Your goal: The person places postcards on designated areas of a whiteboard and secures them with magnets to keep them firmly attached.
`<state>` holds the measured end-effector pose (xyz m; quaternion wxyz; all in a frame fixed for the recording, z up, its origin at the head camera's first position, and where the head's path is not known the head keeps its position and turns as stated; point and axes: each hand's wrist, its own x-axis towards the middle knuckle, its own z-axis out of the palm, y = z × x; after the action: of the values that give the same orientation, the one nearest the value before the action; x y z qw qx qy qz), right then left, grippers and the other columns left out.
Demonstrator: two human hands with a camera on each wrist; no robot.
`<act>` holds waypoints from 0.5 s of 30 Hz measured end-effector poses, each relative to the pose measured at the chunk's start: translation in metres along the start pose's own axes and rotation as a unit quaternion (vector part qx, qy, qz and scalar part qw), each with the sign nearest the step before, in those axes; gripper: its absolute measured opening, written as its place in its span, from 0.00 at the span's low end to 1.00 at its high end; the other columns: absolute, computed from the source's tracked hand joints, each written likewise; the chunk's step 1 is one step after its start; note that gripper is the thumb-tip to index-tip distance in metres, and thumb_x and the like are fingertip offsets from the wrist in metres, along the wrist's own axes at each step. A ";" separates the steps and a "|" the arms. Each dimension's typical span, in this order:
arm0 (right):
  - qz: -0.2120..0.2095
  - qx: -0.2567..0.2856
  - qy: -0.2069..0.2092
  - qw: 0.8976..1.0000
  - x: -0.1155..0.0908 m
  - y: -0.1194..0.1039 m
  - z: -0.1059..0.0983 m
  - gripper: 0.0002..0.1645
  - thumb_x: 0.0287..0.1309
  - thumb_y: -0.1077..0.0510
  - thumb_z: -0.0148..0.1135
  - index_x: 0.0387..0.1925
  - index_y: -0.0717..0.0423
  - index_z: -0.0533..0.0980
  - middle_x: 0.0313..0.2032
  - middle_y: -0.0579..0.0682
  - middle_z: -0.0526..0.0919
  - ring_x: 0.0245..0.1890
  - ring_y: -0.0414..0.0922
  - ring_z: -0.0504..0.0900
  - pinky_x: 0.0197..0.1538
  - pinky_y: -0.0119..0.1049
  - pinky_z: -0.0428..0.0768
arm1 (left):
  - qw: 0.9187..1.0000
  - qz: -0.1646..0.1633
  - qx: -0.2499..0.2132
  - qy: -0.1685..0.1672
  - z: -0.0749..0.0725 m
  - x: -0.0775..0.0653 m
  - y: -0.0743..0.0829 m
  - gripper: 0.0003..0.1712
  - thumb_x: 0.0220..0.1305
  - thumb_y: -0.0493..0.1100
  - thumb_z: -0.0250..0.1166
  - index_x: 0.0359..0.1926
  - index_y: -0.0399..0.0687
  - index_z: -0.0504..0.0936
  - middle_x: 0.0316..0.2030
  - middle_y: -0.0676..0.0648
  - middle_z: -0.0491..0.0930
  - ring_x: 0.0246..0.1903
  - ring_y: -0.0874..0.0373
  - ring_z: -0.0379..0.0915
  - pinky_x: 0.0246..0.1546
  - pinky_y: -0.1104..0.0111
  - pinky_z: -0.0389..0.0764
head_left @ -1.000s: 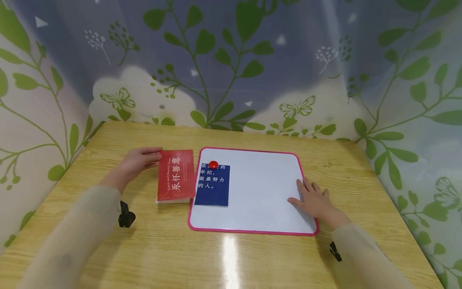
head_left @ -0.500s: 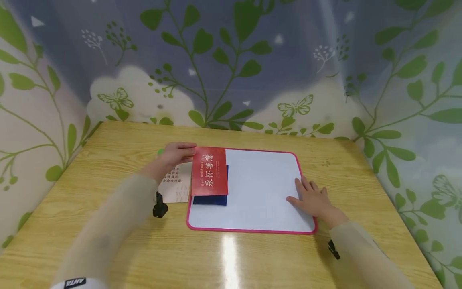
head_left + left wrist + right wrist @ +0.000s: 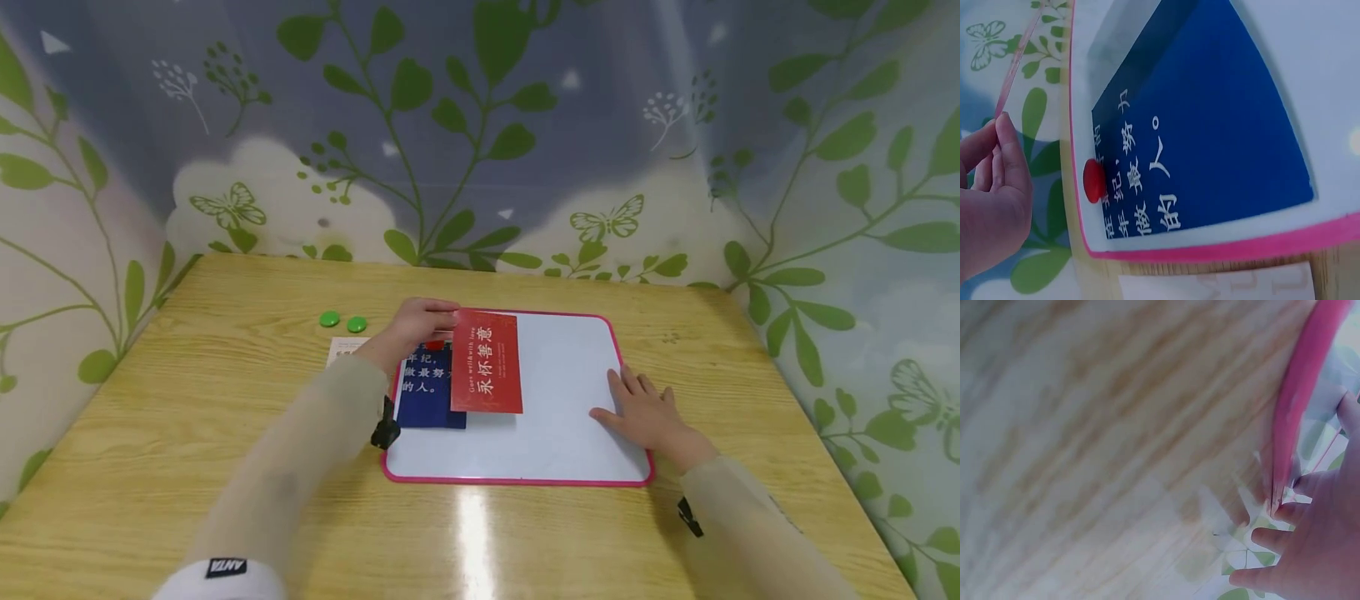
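My left hand [image 3: 420, 325] pinches the upper left corner of a red card [image 3: 486, 360] with white lettering. In the left wrist view the card shows edge-on, raised off the whiteboard [image 3: 562, 400]. Partly behind it in the head view, a blue card [image 3: 1210, 125] lies on the board's left side, with a red round magnet [image 3: 1094, 180] at its top edge. My right hand [image 3: 641, 408] rests with spread fingers on the right edge of the pink-rimmed whiteboard.
Two green round magnets [image 3: 343, 321] lie on the wooden table [image 3: 187, 400] left of the board. A pale card with text [image 3: 341, 348] lies there too, mostly hidden by the left arm. A patterned backdrop [image 3: 480, 150] stands behind the table.
My left hand has carried the red card rightward from beside the board, past the blue card, to over the board. The pale card and green magnets came into view. The right hand stays put.
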<state>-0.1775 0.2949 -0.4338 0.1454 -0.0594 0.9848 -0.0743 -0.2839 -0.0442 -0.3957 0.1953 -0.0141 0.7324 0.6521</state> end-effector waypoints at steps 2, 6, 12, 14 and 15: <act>-0.001 0.001 0.001 1.000 0.000 0.000 0.000 0.52 0.60 0.31 0.47 0.71 0.63 0.48 0.71 0.68 0.45 0.67 0.71 0.47 0.61 0.75 0.43 | 1.000 0.004 -0.002 -0.002 0.005 0.001 0.000 0.23 0.66 0.32 0.54 0.62 0.33 0.69 0.58 0.33 0.71 0.55 0.46 0.73 0.53 0.63 0.78; -0.004 0.001 0.004 1.000 -0.001 -0.002 -0.001 0.52 0.60 0.31 0.47 0.71 0.63 0.49 0.71 0.68 0.45 0.67 0.71 0.48 0.61 0.75 0.43 | 1.000 0.000 0.000 -0.006 0.011 0.002 -0.001 0.23 0.66 0.31 0.54 0.62 0.33 0.69 0.59 0.33 0.71 0.55 0.44 0.72 0.52 0.64 0.78; -0.008 0.000 0.004 1.000 -0.002 -0.004 -0.003 0.50 0.61 0.33 0.47 0.70 0.63 0.49 0.70 0.69 0.46 0.67 0.71 0.49 0.60 0.75 0.45 | 1.000 -0.011 -0.001 -0.004 0.019 0.005 -0.006 0.22 0.65 0.31 0.54 0.61 0.33 0.70 0.57 0.34 0.72 0.48 0.51 0.77 0.50 0.64 0.79; -0.006 0.000 0.003 1.000 -0.002 -0.004 -0.004 0.50 0.62 0.33 0.47 0.70 0.64 0.49 0.70 0.69 0.46 0.67 0.71 0.49 0.61 0.75 0.45 | 1.000 -0.005 0.002 -0.007 0.022 0.005 -0.008 0.22 0.65 0.31 0.54 0.60 0.33 0.70 0.56 0.33 0.73 0.44 0.53 0.78 0.50 0.63 0.79; -0.005 -0.001 0.003 1.000 -0.002 -0.004 -0.004 0.50 0.62 0.33 0.47 0.70 0.64 0.49 0.70 0.69 0.46 0.67 0.71 0.49 0.61 0.75 0.45 | 1.000 -0.004 0.003 -0.008 0.023 0.006 -0.009 0.22 0.65 0.31 0.54 0.60 0.33 0.70 0.56 0.33 0.73 0.43 0.54 0.78 0.50 0.63 0.79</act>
<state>-0.1760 0.2919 -0.4291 0.1424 -0.0644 0.9849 -0.0742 -0.2803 -0.0218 -0.4078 0.2036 -0.0110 0.7327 0.6493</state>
